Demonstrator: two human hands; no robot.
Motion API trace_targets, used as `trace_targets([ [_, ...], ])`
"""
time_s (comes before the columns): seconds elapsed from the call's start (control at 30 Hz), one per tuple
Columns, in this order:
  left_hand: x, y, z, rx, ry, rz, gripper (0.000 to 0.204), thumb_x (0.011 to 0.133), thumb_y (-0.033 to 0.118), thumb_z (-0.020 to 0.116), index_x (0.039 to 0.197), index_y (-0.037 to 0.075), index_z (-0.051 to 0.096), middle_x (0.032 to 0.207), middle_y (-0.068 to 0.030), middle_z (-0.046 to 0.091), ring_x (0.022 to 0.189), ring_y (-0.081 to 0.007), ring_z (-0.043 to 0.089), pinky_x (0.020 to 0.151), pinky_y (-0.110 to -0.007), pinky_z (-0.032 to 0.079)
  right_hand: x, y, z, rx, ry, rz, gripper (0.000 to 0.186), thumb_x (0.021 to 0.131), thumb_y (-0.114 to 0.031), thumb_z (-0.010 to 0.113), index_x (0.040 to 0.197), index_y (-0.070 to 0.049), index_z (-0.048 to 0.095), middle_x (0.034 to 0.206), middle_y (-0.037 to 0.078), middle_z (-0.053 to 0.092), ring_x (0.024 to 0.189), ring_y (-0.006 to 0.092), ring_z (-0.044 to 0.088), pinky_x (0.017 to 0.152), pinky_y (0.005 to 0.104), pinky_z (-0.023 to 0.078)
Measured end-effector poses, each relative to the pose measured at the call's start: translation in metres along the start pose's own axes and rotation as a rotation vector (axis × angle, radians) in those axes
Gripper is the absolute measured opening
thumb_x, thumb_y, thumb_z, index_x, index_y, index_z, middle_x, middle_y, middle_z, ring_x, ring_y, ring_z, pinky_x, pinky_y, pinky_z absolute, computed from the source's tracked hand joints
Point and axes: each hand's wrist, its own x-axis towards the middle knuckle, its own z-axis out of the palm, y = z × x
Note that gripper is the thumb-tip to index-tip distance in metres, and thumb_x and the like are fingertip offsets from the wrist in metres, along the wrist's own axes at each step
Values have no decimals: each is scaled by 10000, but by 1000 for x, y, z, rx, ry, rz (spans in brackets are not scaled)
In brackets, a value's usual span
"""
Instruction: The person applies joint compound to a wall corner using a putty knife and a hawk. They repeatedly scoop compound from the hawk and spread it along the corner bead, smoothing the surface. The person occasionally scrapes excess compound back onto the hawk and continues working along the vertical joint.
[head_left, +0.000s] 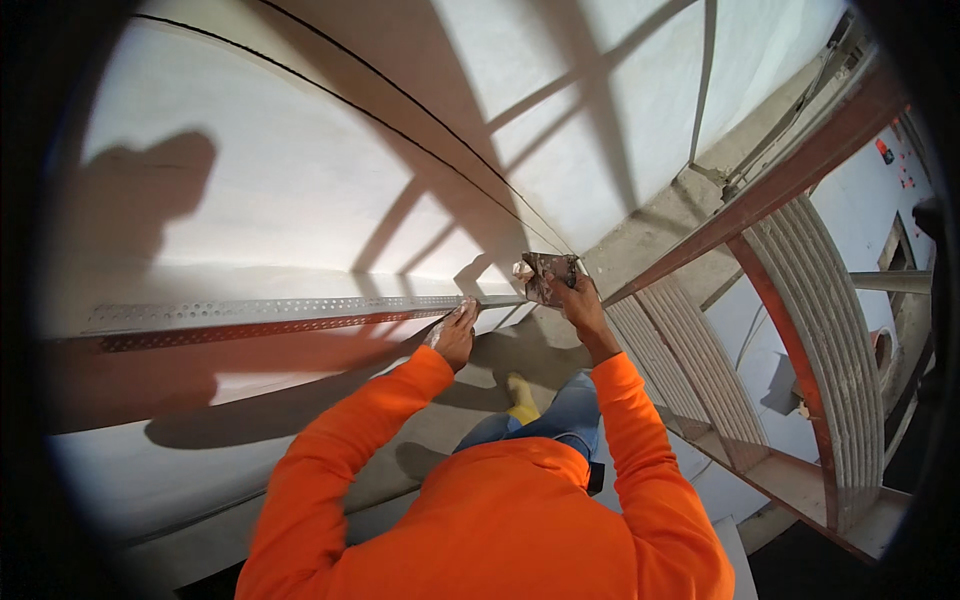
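Note:
A long perforated metal corner bead runs along the edge of the white wall, from the far left to near the middle. My left hand is closed at its right part, fingertips on the strip and white smears on the fingers. Just to the right, my right hand grips a flat, stained dark plate, like a putty scraper. A white lump of putty-like paste sits at the plate's left edge. The plate's handle is hidden by my fingers.
Two dark cords hang across the white wall. To my right are a reddish metal beam and ridged metal steps, with a drop beyond them. A yellow boot shows below me on the grey floor.

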Motion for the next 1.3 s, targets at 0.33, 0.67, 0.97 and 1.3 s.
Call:
trace_targets([
  [0.33, 70, 26, 26, 77, -206, -30, 503, 995, 166, 441, 1425, -91, 492, 1590, -246, 377, 1493, -359, 334, 1256, -446, 212, -29, -32, 28, 8, -57, 68, 236, 987, -202, 676, 1055, 22, 703, 897, -10, 673, 790, 74, 575, 701, 263, 474],
  [0.67, 69, 26, 28, 79, -202, -94, 510, 996, 173, 439, 1431, -88, 487, 1583, -244, 382, 1490, -366, 333, 1252, -453, 213, -65, -87, 146, -598, -109, -432, 272, 1023, -241, 606, 1148, -24, 711, 783, 251, 664, 706, 346, 659, 647, 439, 509],
  [0.97, 68, 27, 34, 73, -194, -115, 516, 996, 179, 437, 1436, -86, 483, 1577, -243, 387, 1487, -372, 333, 1248, -460, 214, -74, -128, 125, -489, -279, -233, 234, 1023, -203, 573, 1018, -3, 694, 767, 200, 690, 683, 317, 683, 662, 432, 537],
  [1.3, 65, 18, 42, 129, -166, -104, 523, 996, 186, 434, 1442, -83, 479, 1570, -242, 392, 1483, -379, 333, 1244, -468, 215, -7, -138, 155, -866, -485, -348, 332, 993, -286, 547, 910, -20, 727, 749, 168, 712, 699, 309, 715, 666, 414, 569],
])
